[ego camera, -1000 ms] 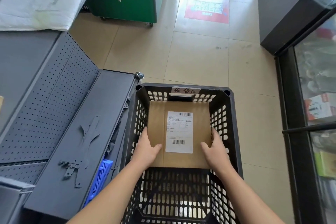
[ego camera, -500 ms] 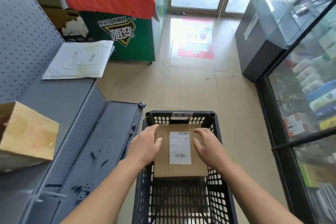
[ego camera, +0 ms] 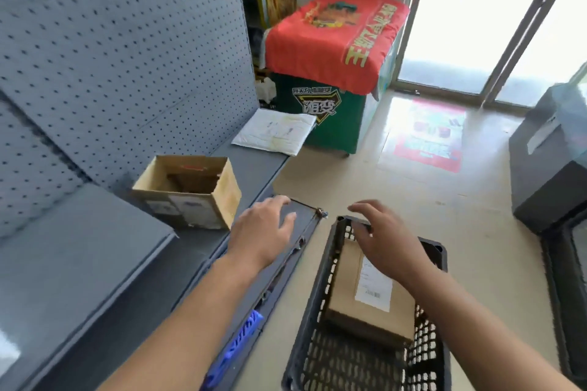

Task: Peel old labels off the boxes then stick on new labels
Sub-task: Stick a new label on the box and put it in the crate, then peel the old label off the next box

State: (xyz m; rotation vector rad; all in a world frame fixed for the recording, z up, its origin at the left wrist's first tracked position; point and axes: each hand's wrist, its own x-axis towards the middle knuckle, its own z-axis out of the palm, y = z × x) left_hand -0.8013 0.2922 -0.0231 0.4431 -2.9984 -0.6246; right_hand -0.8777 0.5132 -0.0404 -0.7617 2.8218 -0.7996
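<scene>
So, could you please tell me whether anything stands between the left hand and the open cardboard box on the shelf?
Nothing visible does. The left hand, fingers spread, is just right of the open cardboard box, with only bare grey shelf between them.

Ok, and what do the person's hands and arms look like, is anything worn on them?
The left hand and the right hand are bare: no gloves, no watch or bracelet at the wrists. Both forearms are uncovered to the picture's edge, so no sleeve shows. No rings seen, though the picture is slightly blurred.
</scene>
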